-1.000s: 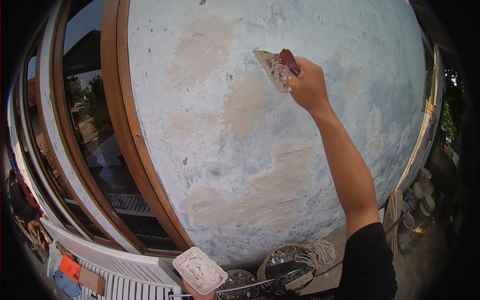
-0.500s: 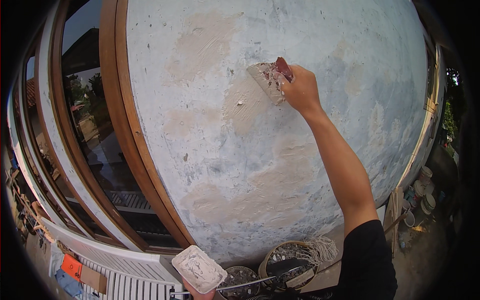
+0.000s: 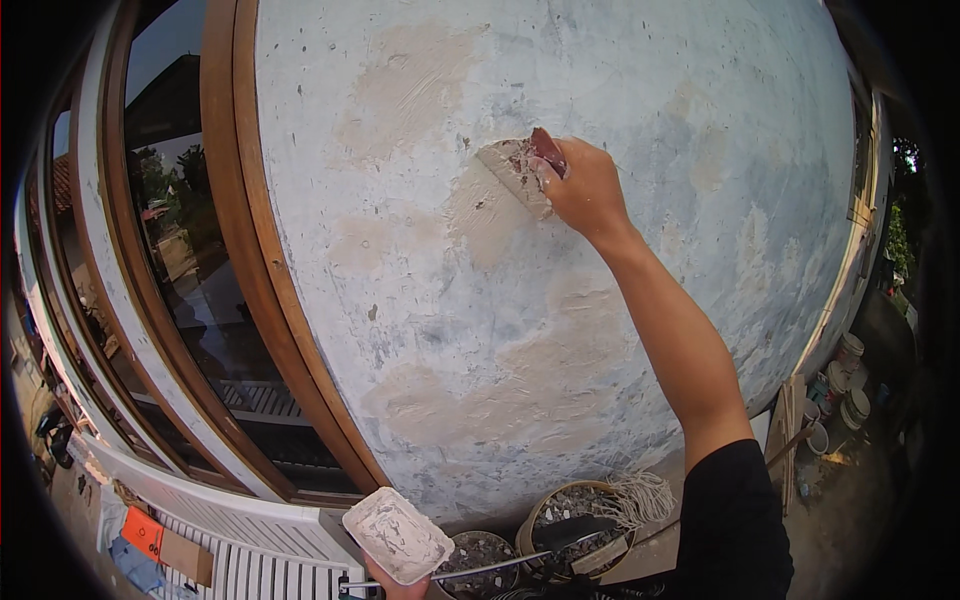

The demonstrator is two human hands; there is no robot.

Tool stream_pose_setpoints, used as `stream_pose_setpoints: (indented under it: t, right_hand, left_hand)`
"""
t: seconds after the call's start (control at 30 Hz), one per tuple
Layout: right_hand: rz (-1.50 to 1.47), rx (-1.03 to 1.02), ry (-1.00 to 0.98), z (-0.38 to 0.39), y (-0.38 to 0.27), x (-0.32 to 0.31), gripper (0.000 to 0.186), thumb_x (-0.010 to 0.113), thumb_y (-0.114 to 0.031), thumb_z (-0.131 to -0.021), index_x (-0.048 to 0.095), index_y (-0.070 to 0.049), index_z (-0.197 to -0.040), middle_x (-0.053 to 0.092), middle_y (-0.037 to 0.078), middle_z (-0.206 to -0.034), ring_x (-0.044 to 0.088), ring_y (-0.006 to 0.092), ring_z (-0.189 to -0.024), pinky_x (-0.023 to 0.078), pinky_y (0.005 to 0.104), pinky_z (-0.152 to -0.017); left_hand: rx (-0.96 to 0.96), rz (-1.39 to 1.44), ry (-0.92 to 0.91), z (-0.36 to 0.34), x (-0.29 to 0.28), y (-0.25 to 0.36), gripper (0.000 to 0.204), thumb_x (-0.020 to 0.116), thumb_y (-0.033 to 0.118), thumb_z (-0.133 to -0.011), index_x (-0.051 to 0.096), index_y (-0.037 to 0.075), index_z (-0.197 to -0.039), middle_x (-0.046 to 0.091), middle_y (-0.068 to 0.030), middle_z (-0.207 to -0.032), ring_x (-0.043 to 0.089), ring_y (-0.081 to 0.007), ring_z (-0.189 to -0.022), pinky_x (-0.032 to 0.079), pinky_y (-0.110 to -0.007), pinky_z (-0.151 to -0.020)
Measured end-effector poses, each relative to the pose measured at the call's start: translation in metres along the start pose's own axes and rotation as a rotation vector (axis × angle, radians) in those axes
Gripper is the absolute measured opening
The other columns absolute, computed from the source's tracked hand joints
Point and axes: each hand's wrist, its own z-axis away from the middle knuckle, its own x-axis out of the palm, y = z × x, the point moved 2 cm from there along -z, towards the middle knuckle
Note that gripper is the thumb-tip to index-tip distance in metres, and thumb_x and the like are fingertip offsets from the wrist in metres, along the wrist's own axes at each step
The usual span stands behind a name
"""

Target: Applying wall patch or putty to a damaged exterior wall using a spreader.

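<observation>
My right hand (image 3: 585,190) grips the dark red handle of a wide putty knife (image 3: 515,172). Its blade, smeared with filler, lies against a pale blue wall (image 3: 420,290) at a fresh beige patch of filler (image 3: 485,215). A small dark spot marks that patch. Low in the view, my left hand (image 3: 398,585) is closed under a rectangular white tub (image 3: 398,535) of beige filler; most of its fingers are hidden beneath the tub. Other dried-looking filler patches (image 3: 410,90) spread over the wall around the blade.
Left of the wall stands a brown-framed window (image 3: 245,250). Below it is a white slatted bench (image 3: 250,575) with an orange item (image 3: 143,532) and a cardboard box (image 3: 187,558). Pots with a mop head (image 3: 640,500) sit at the wall's foot; several buckets (image 3: 855,405) stand at right.
My right hand and the putty knife have moved left and slightly down across the patch. The filler lump on it looks flattened to a dark spot. The tub has barely moved.
</observation>
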Motion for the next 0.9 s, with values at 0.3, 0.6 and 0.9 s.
stream_pose_setpoints:
  t: [0.3,0.6,0.9]
  right_hand:
    - [0.38,-0.312,0.276,0.005,-0.04,-0.013,0.006,0.071,-0.008,-0.079,0.069,-0.006,-0.084,0.065,0.005,-0.087,0.065,0.0251,-0.079,0.056,0.0357,-0.063]
    - [0.369,-0.396,0.08,0.086,-0.06,0.073,0.008,0.066,-0.005,-0.071,0.066,-0.005,-0.079,0.064,0.006,-0.091,0.063,0.024,-0.085,0.054,0.0364,-0.064]
    - [0.194,-0.444,-0.211,0.116,-0.065,0.05,0.007,0.063,-0.007,-0.078,0.068,-0.004,-0.081,0.066,0.008,-0.091,0.064,0.0266,-0.083,0.054,0.039,-0.064]
  left_hand:
    - [0.018,0.021,0.017,0.002,-0.006,0.002,0.059,0.04,0.059,-0.097,0.053,0.019,-0.138,0.061,-0.007,-0.132,0.058,-0.0331,-0.122,0.044,-0.056,-0.104]
    - [0.048,-0.071,-0.052,-0.002,0.008,-0.006,0.059,0.035,0.054,-0.1,0.05,0.015,-0.141,0.061,-0.0089,-0.132,0.06,-0.0315,-0.119,0.049,-0.053,-0.101]
    - [0.017,-0.037,-0.085,0.007,0.03,-0.009,0.058,0.034,0.05,-0.101,0.05,0.011,-0.141,0.061,-0.0114,-0.132,0.063,-0.0317,-0.116,0.052,-0.051,-0.096]
